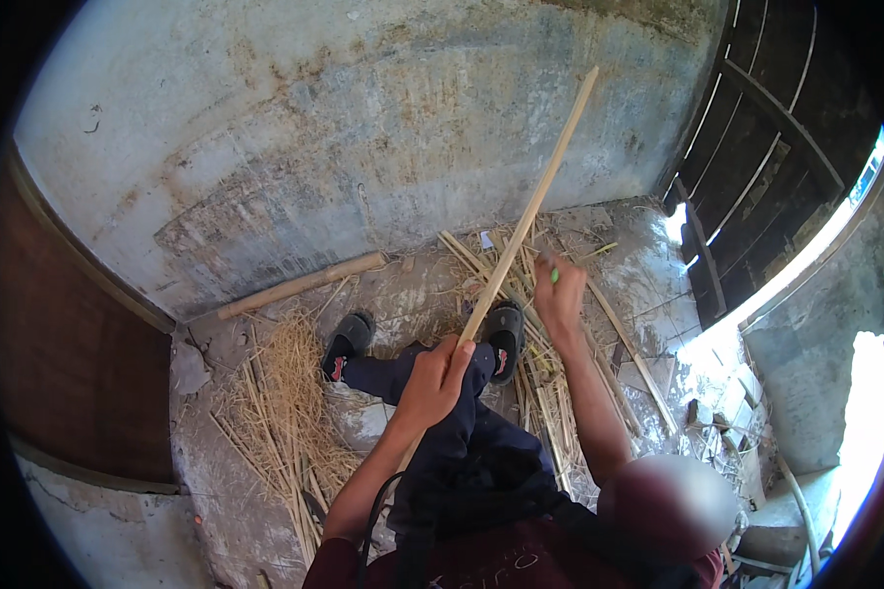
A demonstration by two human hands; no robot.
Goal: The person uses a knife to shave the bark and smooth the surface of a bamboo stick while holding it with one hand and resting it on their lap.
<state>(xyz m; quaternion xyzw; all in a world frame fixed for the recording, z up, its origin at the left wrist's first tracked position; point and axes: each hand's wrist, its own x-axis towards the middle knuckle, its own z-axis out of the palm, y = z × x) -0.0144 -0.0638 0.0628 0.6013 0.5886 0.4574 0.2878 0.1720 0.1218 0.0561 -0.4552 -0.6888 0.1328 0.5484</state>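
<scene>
Holds the strip (534,200) clamped in the left hand (434,383), slanting up from the legs (471,432) in front of the wall (363,147), and grips a green thing (555,276), too small to identify, in the right hand (563,306), just right of the strip, above sticks (632,356).

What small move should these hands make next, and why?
I'd suggest bringing the right hand in to the strip. The left hand grips the strip near its lower part, while the right, holding something green I can't identify, appears to be off to the strip's right.
</scene>
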